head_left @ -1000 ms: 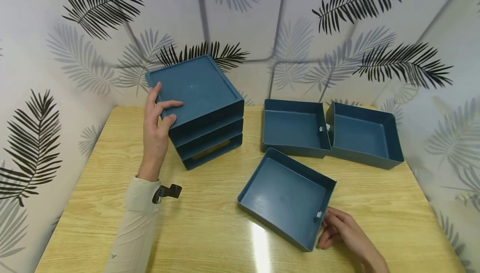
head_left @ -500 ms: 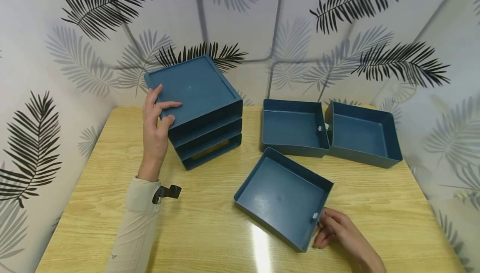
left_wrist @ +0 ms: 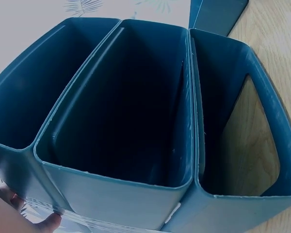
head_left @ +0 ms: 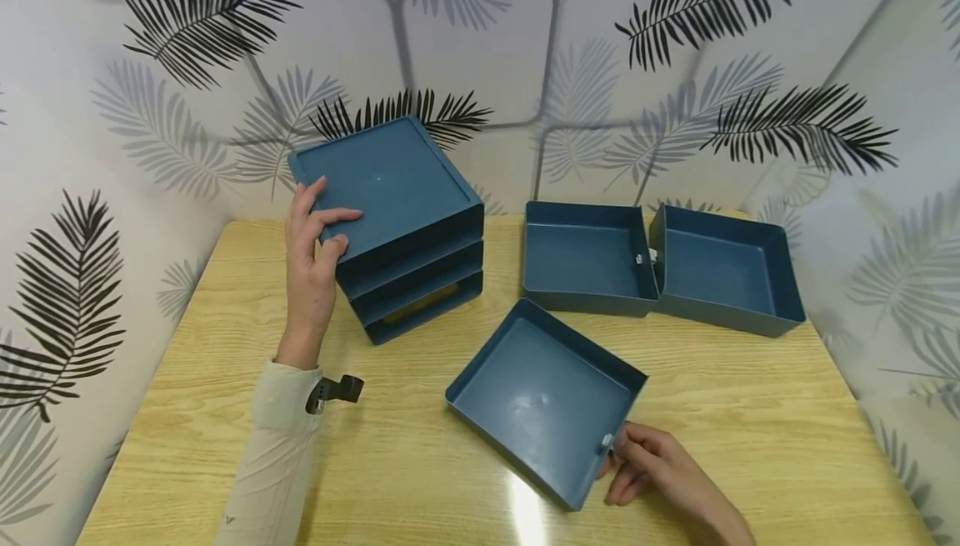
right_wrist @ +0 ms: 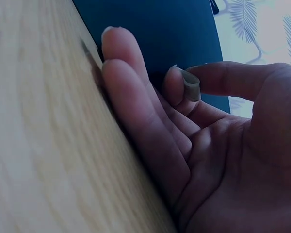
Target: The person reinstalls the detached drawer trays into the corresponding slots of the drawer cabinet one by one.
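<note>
My left hand (head_left: 309, 271) rests on the left edge of a blue drawer cabinet (head_left: 386, 183), with its fingers spread over the top near the front corner. Three slots (left_wrist: 121, 102), stacked one above another, face the front with no drawers in them; the lowest has an opening in its floor. On the table, my right hand (head_left: 663, 467) pinches a blue drawer (head_left: 543, 404) by the small pale pull tab (right_wrist: 192, 87) on its near right side. The right wrist view shows that tab between thumb and index finger, with the other fingers low beside the tabletop.
Two more blue drawers, one at the back middle (head_left: 585, 258) and one at the back right (head_left: 723, 271), stand side by side, tabs facing each other. Behind the wooden table (head_left: 405, 446) is a leaf-patterned backdrop (head_left: 480, 54). A black wrist strap (head_left: 330, 392) sits on the left sleeve.
My right hand has slid the drawer to the left along the table, towards the front of the cabinet. The left hand, cabinet and two back drawers hold their places.
</note>
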Demonstrator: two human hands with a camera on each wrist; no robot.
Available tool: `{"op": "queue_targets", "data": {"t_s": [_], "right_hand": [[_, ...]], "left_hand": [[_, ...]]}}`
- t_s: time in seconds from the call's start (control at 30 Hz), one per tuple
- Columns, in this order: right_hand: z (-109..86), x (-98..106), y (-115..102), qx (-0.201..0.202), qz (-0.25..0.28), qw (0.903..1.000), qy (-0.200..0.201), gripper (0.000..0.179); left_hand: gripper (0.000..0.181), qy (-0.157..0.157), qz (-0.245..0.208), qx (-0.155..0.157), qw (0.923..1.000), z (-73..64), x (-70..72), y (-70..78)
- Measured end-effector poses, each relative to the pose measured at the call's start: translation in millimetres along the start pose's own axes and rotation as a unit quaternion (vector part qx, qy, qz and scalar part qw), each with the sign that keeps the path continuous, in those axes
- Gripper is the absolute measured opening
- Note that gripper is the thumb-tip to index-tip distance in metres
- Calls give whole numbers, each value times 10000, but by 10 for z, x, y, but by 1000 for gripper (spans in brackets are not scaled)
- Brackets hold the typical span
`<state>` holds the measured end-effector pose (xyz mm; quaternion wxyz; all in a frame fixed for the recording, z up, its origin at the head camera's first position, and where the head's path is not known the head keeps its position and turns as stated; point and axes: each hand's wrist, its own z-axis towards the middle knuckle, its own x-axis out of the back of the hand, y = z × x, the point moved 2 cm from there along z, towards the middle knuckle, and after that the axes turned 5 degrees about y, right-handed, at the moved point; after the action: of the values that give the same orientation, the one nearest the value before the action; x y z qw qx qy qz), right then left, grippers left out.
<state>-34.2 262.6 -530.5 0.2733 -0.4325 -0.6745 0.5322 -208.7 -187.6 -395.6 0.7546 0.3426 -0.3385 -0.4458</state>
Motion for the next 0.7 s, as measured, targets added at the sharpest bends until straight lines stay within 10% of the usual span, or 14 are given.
{"op": "queue_targets", "data": {"t_s": [0.7], "right_hand": [[228,-467,21,496,866,9941,-432,44]], "left_hand": [[36,-8,83,-151,9999,-1,0,-34]]}}
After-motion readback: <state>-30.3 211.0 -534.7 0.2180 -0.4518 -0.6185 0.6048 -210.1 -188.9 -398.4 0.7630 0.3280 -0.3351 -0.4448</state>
